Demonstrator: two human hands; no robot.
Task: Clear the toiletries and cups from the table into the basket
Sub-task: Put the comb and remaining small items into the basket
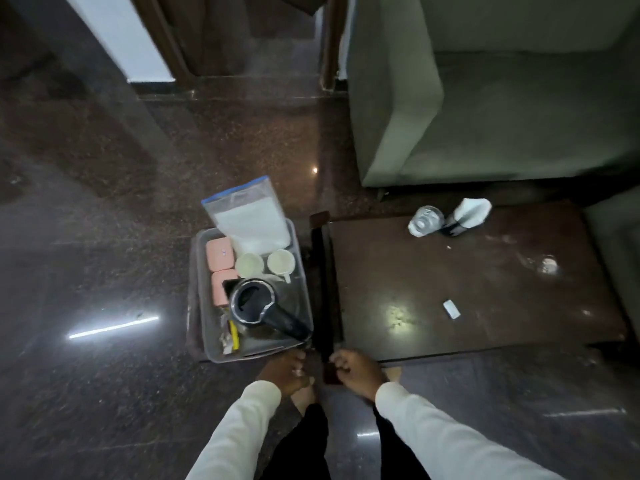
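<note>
A clear plastic basket [204,323] stands on the floor left of the dark wooden table [433,306]. In it are two pink boxes [219,253], two white cups [281,262], a black kettle [254,303], a zip bag [252,216] and small sachets. On the table's far side stand a glass in white paper [425,220] and a dark bottle wrapped in white [465,216]. A clear glass [547,265] sits at the right and a small white packet [451,309] lies near the middle. My left hand [284,372] and right hand [356,370] hover curled, holding nothing, by the table's near left corner.
A green sofa [485,116] stands behind the table and another green seat [616,258] at its right end. The polished dark stone floor [104,237] surrounds the basket. A wooden door frame [166,46] is at the back left. My bare feet show below the hands.
</note>
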